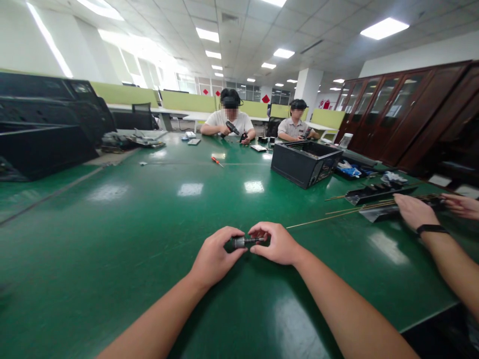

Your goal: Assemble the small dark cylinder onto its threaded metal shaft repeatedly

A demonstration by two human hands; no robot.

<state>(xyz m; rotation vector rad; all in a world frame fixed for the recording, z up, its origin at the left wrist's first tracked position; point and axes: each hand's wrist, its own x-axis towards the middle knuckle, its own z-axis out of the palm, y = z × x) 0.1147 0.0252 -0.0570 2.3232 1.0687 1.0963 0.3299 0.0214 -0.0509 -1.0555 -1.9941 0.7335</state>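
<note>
A small grey metal cylinder with a thin dark shaft (240,242) lies sideways between my two hands, just over the green tabletop. My left hand (214,255) grips the cylinder's thick end between thumb and fingers. Curled around the thin shaft end is my right hand (279,244), its thumb and fingertips at the shaft. The exact kind of part is too small to make out, and my fingers hide both of its ends.
An orange screwdriver (216,160) lies farther up the green table (149,214). A black computer case (295,167) stands at the back right. Another person's hand (415,212) works at dark trays with long thin rods (325,219). Two people sit opposite; black cases (48,149) stand left.
</note>
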